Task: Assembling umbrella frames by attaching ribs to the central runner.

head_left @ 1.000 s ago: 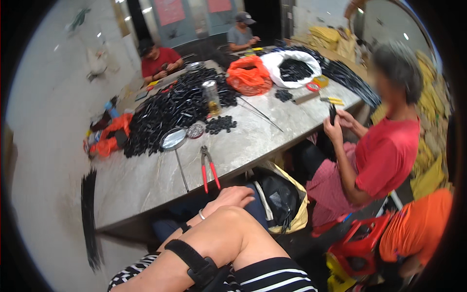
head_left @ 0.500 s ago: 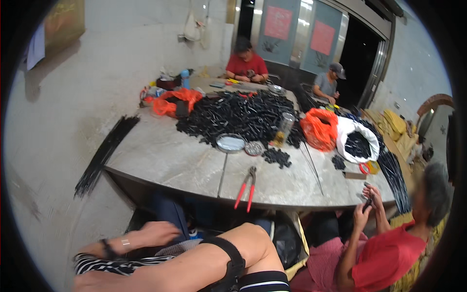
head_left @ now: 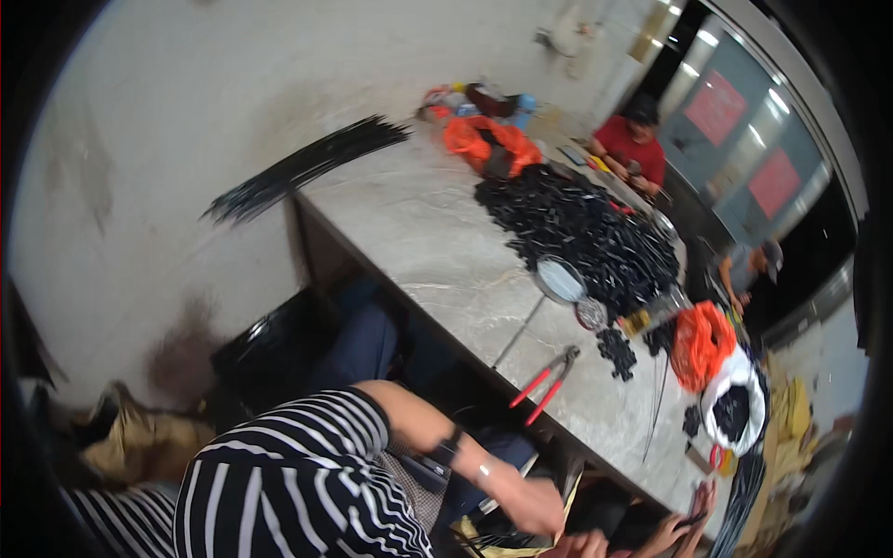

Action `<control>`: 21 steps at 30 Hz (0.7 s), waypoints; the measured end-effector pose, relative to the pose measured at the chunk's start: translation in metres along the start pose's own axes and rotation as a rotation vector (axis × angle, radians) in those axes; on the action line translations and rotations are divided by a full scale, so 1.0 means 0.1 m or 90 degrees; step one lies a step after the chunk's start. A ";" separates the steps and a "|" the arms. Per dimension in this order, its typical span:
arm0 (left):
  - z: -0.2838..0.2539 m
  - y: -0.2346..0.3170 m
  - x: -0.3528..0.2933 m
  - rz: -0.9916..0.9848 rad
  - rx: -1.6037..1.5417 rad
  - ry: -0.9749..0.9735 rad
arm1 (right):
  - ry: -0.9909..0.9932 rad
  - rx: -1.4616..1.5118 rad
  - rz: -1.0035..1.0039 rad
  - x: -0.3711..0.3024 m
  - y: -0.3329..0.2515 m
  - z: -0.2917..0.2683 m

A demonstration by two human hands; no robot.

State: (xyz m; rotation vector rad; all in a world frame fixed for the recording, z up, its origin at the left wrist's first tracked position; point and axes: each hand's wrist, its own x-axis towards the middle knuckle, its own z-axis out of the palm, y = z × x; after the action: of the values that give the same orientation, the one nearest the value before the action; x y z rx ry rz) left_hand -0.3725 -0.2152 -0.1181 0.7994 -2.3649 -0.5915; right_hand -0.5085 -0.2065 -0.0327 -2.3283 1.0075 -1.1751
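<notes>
Yellow-edged, dark-filled open bag (head_left: 484, 537) sits below the grey stone-look tabletop (head_left: 419, 223), by the left hand (head_left: 535, 507). Probably light, floppy; take it by the rim. Left fingers curled, grip unclear; right hand (head_left: 587, 544) partly cropped, can't tell either.

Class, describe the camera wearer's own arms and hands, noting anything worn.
The left arm wears a black-and-white striped fabric sleeve ending about the elbow. A black band circles the lower forearm; a shiny silver-coloured bracelet sits nearer the ungloved left hand. Right-arm clothing cannot be told.
</notes>
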 end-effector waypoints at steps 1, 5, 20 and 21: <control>0.21 0.02 0.12 0.081 0.044 -0.058 | 0.003 0.034 0.044 -0.06 0.02 0.03; 0.48 -0.06 -0.15 0.201 0.106 -0.094 | 0.028 0.161 0.254 -0.46 0.12 0.02; -2.01 0.47 -4.53 -0.977 0.626 0.439 | -0.277 0.376 0.375 -0.04 0.21 0.84; -2.08 0.33 -4.67 -1.002 0.688 0.429 | -0.328 0.367 0.345 -0.05 0.17 0.86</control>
State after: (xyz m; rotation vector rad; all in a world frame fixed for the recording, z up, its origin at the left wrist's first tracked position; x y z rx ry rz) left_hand 0.0540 0.0679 -0.1182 2.7256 -0.8515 0.5269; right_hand -0.4488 -0.2161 -0.0969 -1.6217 0.8726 -0.5114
